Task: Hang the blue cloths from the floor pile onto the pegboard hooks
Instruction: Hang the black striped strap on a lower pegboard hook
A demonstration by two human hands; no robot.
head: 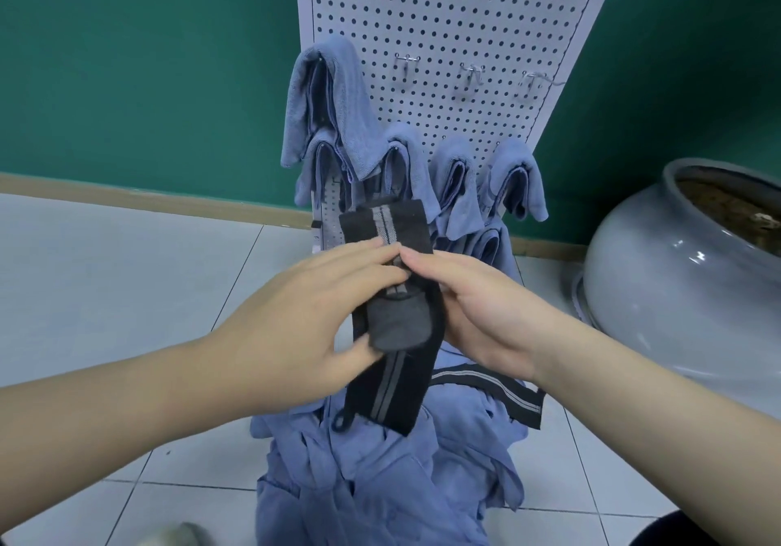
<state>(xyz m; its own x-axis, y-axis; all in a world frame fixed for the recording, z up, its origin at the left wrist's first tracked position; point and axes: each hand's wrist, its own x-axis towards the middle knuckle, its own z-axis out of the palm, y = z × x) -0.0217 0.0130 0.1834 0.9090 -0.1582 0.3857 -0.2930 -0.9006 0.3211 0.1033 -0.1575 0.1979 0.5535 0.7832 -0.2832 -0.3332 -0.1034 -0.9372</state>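
While both hands grip a black strip [393, 313], the pile [380, 482] lies near.
Left hand [304, 313] and right hand [481, 313] pinch it (grey-striped); cloths [334, 110] hang on the far pegboard [456, 17].

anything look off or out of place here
Yes: both hands, left hand and right hand, hold a black strip with a grey stripe, not a blue cloth. Another black striped strip lies on the blue cloth pile below.

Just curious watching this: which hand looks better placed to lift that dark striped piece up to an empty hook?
Probably the right hand: it grips the dark striped piece on the side nearest the empty hooks, up and right on the pegboard. The left hand sits farther away.
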